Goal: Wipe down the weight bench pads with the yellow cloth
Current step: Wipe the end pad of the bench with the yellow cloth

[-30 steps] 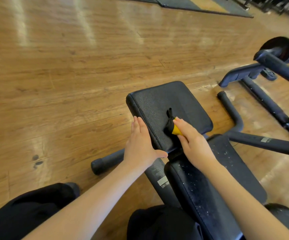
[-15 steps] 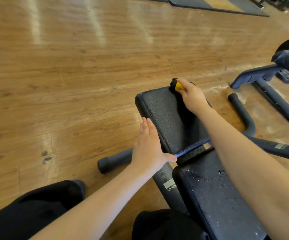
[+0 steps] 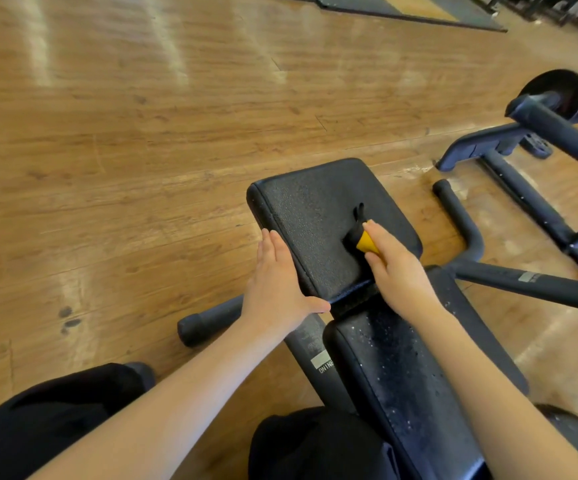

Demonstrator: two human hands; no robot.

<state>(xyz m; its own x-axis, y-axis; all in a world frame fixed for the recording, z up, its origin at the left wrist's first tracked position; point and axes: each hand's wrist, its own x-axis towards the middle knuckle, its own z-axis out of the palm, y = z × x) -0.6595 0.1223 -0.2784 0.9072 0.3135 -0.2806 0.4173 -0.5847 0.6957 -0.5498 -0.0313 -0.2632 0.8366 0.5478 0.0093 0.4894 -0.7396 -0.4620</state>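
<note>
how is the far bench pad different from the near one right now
The far pad looks clean and matte; the near pad is speckled with pale flecks or droplets. The far pad is short and nearly square; the near pad is long and narrow. The right hand presses the yellow cloth on the far pad and the left hand braces its edge; neither touches the near pad's top. Both are black and textured.

Pebbled matt black vinyl pad [image 3: 310, 216], soft yellow cloth [image 3: 366, 242], glossy wood-plank floor [image 3: 142, 133].
</note>
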